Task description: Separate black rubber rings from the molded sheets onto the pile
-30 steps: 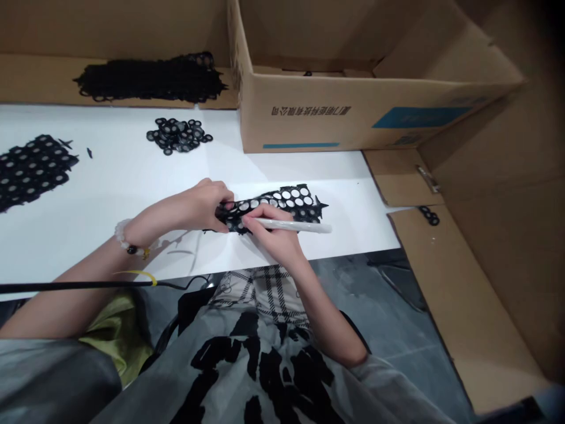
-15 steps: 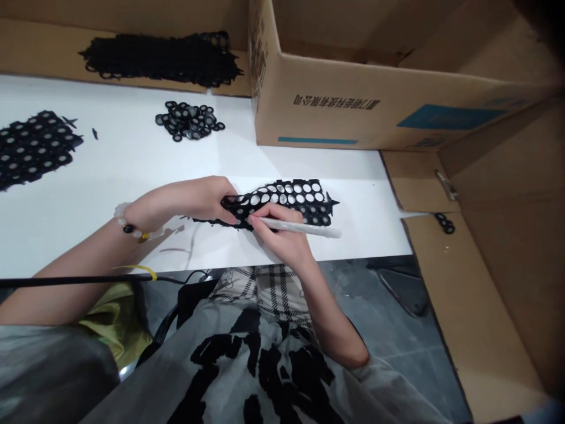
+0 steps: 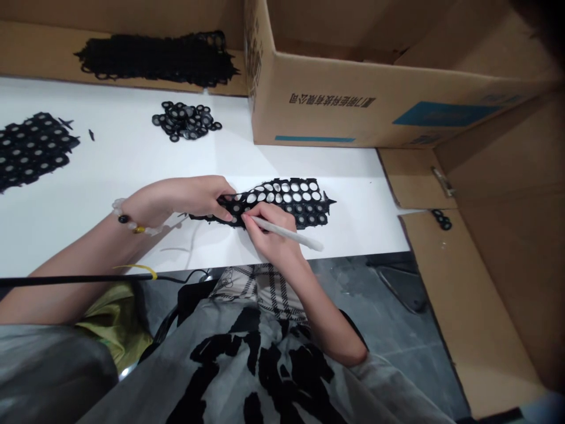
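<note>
Pen (image 3: 289,234) has swung toward four o'clock, gripped by the right hand (image 3: 269,235) over a black perforated sheet (image 3: 295,200) at twelve o'clock; the left hand (image 3: 194,199) pinches its nine o'clock end, steadying it.

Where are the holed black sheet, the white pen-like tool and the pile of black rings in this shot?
holed black sheet (image 3: 304,197), head view, right part of the sheet, among the holes
white pen-like tool (image 3: 306,241), head view, exposed shaft
pile of black rings (image 3: 185,121), head view, middle of the pile
</note>
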Demonstrator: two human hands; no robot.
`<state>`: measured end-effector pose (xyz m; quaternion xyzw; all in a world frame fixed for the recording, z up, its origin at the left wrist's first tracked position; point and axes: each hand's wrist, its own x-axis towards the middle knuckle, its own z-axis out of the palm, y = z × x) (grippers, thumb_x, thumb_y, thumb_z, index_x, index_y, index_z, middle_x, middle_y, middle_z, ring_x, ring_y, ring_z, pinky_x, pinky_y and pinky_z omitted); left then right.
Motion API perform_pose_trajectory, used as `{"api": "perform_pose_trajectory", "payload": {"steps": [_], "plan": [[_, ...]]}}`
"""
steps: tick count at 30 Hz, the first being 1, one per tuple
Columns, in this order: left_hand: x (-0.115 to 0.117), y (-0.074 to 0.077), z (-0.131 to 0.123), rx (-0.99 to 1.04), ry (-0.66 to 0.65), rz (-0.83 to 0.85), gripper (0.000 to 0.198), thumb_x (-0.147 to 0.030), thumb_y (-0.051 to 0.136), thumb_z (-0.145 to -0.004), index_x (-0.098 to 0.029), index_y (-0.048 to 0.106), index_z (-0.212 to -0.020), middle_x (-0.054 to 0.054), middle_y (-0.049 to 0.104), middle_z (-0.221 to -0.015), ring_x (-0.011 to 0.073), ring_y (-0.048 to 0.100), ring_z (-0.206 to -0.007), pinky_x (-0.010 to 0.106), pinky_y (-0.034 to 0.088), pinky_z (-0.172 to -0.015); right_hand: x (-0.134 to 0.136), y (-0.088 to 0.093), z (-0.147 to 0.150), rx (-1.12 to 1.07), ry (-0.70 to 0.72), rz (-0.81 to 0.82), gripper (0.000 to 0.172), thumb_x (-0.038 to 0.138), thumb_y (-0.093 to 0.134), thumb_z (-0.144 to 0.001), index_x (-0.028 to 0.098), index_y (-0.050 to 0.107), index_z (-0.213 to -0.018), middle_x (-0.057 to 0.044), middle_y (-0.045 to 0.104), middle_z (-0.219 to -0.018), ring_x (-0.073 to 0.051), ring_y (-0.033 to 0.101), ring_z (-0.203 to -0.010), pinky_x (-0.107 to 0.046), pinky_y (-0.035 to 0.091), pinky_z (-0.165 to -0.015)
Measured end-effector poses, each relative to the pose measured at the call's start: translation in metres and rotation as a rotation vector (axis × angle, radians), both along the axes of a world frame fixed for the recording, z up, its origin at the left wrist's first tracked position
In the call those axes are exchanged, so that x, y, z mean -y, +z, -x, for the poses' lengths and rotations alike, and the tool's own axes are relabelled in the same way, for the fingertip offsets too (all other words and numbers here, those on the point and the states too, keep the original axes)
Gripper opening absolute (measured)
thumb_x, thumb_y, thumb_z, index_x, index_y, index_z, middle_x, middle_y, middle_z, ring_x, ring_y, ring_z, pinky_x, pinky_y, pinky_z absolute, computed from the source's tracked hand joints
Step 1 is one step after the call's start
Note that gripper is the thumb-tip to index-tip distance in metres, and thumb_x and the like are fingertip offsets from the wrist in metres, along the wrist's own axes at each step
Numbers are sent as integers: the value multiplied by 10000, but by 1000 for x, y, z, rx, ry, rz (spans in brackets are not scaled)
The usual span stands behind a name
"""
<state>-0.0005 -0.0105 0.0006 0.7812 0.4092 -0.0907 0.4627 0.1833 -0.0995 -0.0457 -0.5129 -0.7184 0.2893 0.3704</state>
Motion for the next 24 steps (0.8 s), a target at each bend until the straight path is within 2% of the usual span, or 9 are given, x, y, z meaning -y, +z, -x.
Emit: {"api": "perform_pose_trajectory", "payload": {"steps": [6,9,15,18,21,24], "plan": [[0,3,-1,36,-52,63,314,-533,579,-737,-227,648,-724,60,643,-717,193,531,-615,310,433,-579,0,1,3,38,-3,-5,165,250,551,-888,212,597,-734,-38,667,-749,-185,608,-762,-313,440,-696],[0,5,2,23,-58,63,318,-535,585,-735,-225,656,-721,53,636,-701,190,525,-604,301,413,-568,1,3,-1,-31,13,44,166,263,585,-872,211,611,-717,-23,671,-735,-173,608,-731,-303,438,-674],[4,10,4,-58,12,-70,233,-448,629,-687,-220,657,-722,36,648,-687,190,535,-605,280,374,-556,5,10,-14,-208,-115,144,186,293,614,-854,210,611,-687,16,649,-671,-137,569,-619,-273,413,-590],[9,9,-5,-95,48,-94,263,-465,648,-665,-216,666,-747,33,659,-684,190,544,-604,284,370,-561,4,10,-17,-215,-104,185,164,282,634,-835,205,620,-690,22,640,-651,-133,564,-612,-264,401,-576],[14,6,-15,-173,118,-204,352,-549,657,-652,-201,655,-702,32,635,-615,183,529,-564,292,363,-563,3,9,-17,-181,-78,180,160,275,627,-838,201,629,-697,19,640,-649,-132,559,-608,-265,404,-590],[15,1,-17,-149,131,-250,292,-487,646,-673,-196,651,-698,21,636,-622,166,532,-575,274,357,-562,2,8,-15,-143,-76,155,172,277,613,-847,198,632,-695,15,648,-660,-131,557,-613,-269,412,-621]]}}
